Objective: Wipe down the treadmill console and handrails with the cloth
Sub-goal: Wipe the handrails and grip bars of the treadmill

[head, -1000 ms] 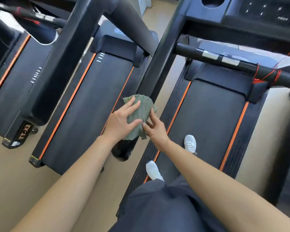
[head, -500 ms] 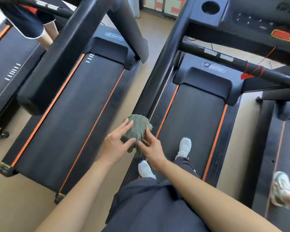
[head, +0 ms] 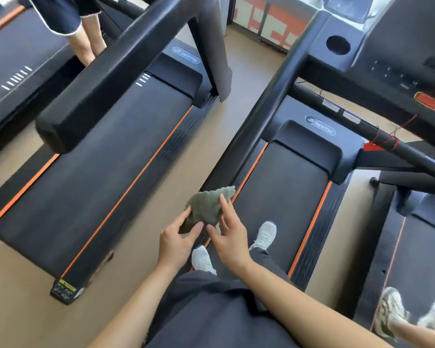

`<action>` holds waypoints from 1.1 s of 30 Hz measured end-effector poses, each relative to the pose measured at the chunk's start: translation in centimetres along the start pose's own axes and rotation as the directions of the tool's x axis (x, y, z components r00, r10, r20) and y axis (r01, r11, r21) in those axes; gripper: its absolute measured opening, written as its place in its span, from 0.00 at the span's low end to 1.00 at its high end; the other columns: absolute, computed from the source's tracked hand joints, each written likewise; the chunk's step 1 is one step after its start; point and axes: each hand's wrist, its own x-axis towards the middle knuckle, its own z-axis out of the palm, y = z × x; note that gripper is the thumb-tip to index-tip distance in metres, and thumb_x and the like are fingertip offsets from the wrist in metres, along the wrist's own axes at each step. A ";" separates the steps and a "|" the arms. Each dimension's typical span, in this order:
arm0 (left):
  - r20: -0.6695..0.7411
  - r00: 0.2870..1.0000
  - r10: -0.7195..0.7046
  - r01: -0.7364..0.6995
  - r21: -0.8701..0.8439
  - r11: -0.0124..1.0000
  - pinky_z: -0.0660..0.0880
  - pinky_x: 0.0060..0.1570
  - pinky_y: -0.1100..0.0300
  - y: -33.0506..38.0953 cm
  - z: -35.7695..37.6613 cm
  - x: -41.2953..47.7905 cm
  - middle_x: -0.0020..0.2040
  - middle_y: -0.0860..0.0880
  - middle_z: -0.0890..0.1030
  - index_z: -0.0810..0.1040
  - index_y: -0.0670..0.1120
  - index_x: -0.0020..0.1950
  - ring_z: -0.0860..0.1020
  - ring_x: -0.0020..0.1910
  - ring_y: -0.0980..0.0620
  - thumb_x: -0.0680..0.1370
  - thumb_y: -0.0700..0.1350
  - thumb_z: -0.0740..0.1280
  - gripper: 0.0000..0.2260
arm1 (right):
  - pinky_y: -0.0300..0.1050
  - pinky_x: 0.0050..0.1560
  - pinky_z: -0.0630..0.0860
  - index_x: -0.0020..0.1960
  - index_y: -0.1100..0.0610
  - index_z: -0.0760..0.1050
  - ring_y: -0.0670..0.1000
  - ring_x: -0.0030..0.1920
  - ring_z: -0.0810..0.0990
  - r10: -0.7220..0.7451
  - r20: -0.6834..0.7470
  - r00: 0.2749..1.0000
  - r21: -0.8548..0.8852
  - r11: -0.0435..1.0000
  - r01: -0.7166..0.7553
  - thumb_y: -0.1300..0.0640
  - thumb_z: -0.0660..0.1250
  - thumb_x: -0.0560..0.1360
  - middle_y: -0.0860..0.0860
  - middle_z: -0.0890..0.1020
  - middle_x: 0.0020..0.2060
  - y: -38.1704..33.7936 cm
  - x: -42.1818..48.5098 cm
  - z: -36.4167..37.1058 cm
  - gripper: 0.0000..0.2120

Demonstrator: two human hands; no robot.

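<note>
We are holding the green cloth (head: pixel 206 209) at the near end of the handrail (head: pixel 269 109), which is running up and away from our fingertips towards the console (head: pixel 399 59). Our left hand (head: pixel 176 239) is pinching the cloth's near corner between thumb and forefinger. Our right hand (head: pixel 230 243) is laying spread, straight fingers on its right edge. We are judging most wiping undone, as the console and crossbar (head: pixel 362 129) are sitting well beyond our fingers.
</note>
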 end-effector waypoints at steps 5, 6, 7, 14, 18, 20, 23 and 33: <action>0.009 1.000 -0.018 0.019 -0.078 0.997 0.73 0.64 0.67 1.1 0.6 1.2 0.61 0.61 0.82 0.76 0.52 0.73 0.78 0.61 0.67 0.78 0.45 0.73 0.23 | 0.43 0.76 0.62 0.77 0.50 0.66 0.43 0.80 0.51 -0.217 0.074 0.973 -0.373 0.899 0.229 0.68 0.67 0.77 0.43 0.55 0.80 -0.7 3.1 -1.7 0.32; 0.013 1.000 -0.015 0.016 -0.072 0.997 0.73 0.66 0.63 1.2 0.6 1.7 0.63 0.60 0.82 0.76 0.53 0.73 0.78 0.63 0.65 0.78 0.47 0.73 0.23 | 0.46 0.76 0.63 0.77 0.50 0.66 0.44 0.80 0.49 -0.228 0.115 0.967 -0.423 0.870 0.255 0.67 0.67 0.77 0.43 0.55 0.80 -1.0 3.9 -2.3 0.31; 0.018 1.000 -0.018 0.019 -0.072 0.997 0.72 0.68 0.60 1.3 0.6 2.2 0.64 0.58 0.81 0.76 0.52 0.73 0.77 0.65 0.63 0.78 0.48 0.73 0.22 | 0.50 0.75 0.65 0.77 0.50 0.66 0.46 0.81 0.48 -0.239 0.169 0.956 -0.477 0.829 0.292 0.66 0.67 0.78 0.43 0.56 0.80 -1.4 4.7 -2.8 0.30; 0.041 0.999 -0.020 0.020 -0.001 1.000 0.74 0.67 0.55 4.9 0.9 5.0 0.61 0.59 0.82 0.80 0.51 0.69 0.80 0.61 0.60 0.79 0.47 0.72 0.18 | 0.66 0.78 0.43 0.76 0.50 0.65 0.60 0.81 0.50 -0.292 0.445 0.847 -0.809 0.273 0.520 0.48 0.59 0.83 0.46 0.61 0.79 -6.1 11.7 -6.6 0.22; 0.011 1.000 -0.021 0.019 0.178 0.984 0.73 0.68 0.56 7.0 1.8 6.3 0.67 0.55 0.80 0.77 0.54 0.72 0.78 0.66 0.55 0.78 0.51 0.72 0.21 | 0.66 0.77 0.40 0.76 0.50 0.65 0.59 0.81 0.49 -0.228 0.531 0.816 -0.799 0.187 0.572 0.47 0.55 0.84 0.45 0.62 0.78 -8.7 17.0 -9.0 0.21; -0.024 1.000 -0.012 0.017 0.213 0.977 0.72 0.70 0.52 7.5 2.4 6.7 0.72 0.53 0.76 0.76 0.57 0.72 0.77 0.67 0.52 0.77 0.51 0.72 0.23 | 0.66 0.77 0.41 0.75 0.49 0.65 0.59 0.81 0.50 -0.203 0.577 0.791 -0.780 0.149 0.607 0.46 0.56 0.84 0.46 0.63 0.77 -9.5 19.1 -10.1 0.21; -0.057 0.998 -0.017 0.030 0.244 0.969 0.71 0.70 0.51 8.4 3.5 7.0 0.71 0.55 0.77 0.78 0.56 0.69 0.76 0.68 0.53 0.77 0.48 0.73 0.20 | 0.66 0.77 0.47 0.74 0.47 0.67 0.62 0.78 0.57 -0.239 0.606 0.759 -0.758 0.114 0.642 0.47 0.62 0.81 0.50 0.67 0.76 -10.0 20.9 -11.5 0.22; -0.249 0.957 -0.150 0.209 0.231 0.950 0.72 0.62 0.59 8.1 4.8 4.4 0.64 0.57 0.82 0.80 0.56 0.67 0.78 0.63 0.56 0.78 0.53 0.72 0.18 | 0.53 0.71 0.60 0.65 0.53 0.79 0.59 0.65 0.75 -0.186 0.907 0.378 -0.368 0.087 0.926 0.45 0.67 0.77 0.54 0.81 0.60 -10.1 22.1 -10.7 0.20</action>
